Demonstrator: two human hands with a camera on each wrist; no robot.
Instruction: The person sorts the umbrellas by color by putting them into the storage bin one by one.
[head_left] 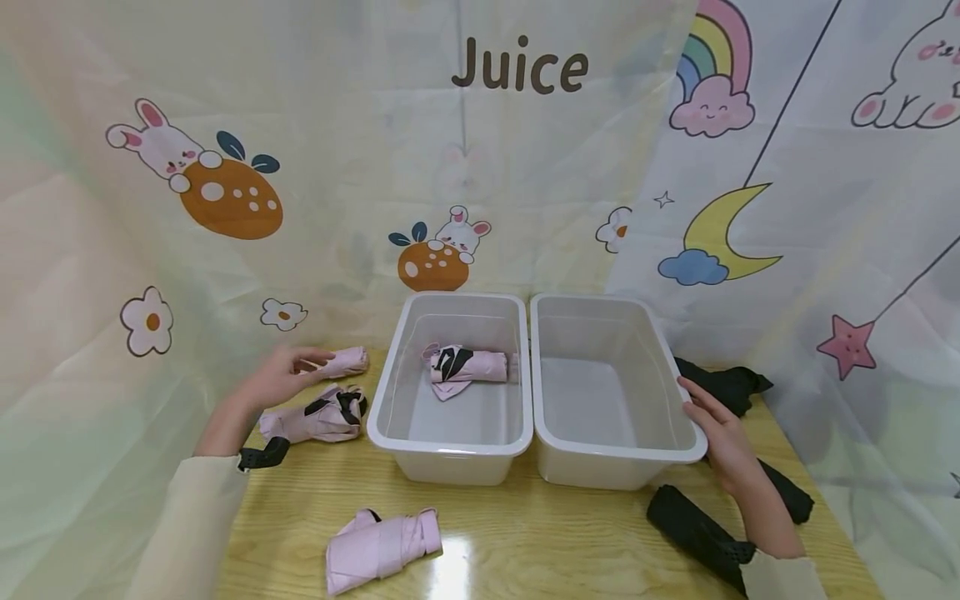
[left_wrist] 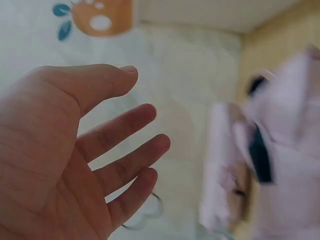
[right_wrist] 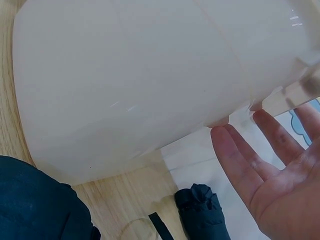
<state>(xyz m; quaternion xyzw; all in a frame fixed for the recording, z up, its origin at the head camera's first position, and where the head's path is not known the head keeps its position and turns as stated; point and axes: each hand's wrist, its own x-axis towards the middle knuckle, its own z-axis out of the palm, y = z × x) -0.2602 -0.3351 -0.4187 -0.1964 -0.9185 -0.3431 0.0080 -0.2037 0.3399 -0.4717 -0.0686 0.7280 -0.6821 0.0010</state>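
Head view: two white bins stand side by side mid-surface [head_left: 525, 533], rims touching; the left bin [head_left: 390, 392] holds one pink umbrella [head_left: 472, 365], the right bin [head_left: 678, 454] none. The left hand [head_left: 279, 377], fingers loosely spread, reaches to a rolled pink umbrella [head_left: 347, 361] by the backdrop; another [head_left: 318, 417] lies just below it. The right hand [head_left: 722, 437] rests flat against the right bin's rim, black umbrellas [head_left: 697, 525] around it.

Left wrist view: fingers [left_wrist: 120, 130] straight, gripping nothing; blurred pink umbrellas [left_wrist: 280, 150] lie apart to the right.

Right wrist view: fingers [right_wrist: 240, 160] straight, tips at the bin wall [right_wrist: 125, 75].
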